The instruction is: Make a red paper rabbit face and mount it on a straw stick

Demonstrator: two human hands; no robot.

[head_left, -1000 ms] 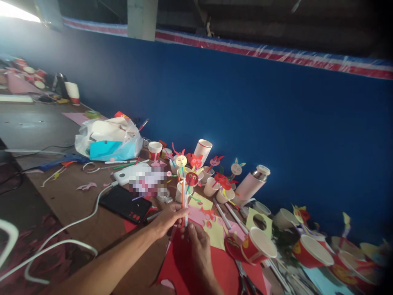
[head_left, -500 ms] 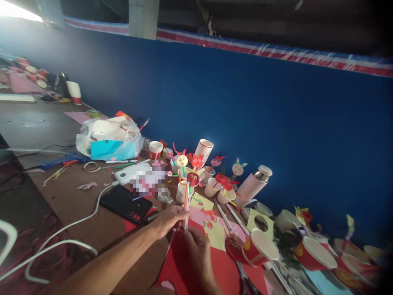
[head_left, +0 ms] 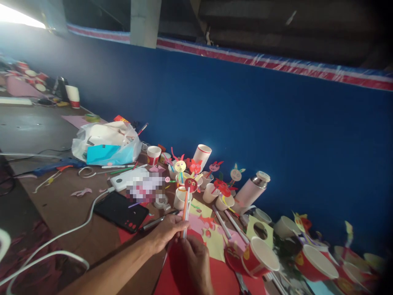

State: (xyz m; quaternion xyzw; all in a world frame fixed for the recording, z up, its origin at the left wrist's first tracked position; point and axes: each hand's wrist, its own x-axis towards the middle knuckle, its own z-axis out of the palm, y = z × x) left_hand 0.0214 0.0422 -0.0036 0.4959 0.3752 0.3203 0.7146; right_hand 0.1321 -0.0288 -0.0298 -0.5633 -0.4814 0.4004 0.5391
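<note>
Upright in front of me stands a small bunch of drinking straws [head_left: 185,213], one orange and others pale. My left hand [head_left: 168,230] pinches them at mid-length between thumb and fingers. Just below, the closed fingers of my right hand [head_left: 196,255] grip their lower end, which is hidden. Behind the straw tops is a round dark-red paper face [head_left: 190,185] with yellow strips, close to a white paper cup [head_left: 180,198]. Red paper [head_left: 175,266] lies under my hands, with yellow cut-out paper [head_left: 215,241] beside them.
Several cups with paper faces stand behind, near a pink thermos [head_left: 249,192]. A red paper cup [head_left: 260,255] and scissors [head_left: 242,283] are at right. Left are a black phone [head_left: 118,212], white power bank [head_left: 123,178], cable [head_left: 66,230] and plastic bag [head_left: 106,143]. A blue wall [head_left: 264,119] rises behind.
The view has shifted slightly, so most things sit a little lower. Both hands keep their hold on the straws, nearly in the same pose. More of the pen beside my left hand shows.
</note>
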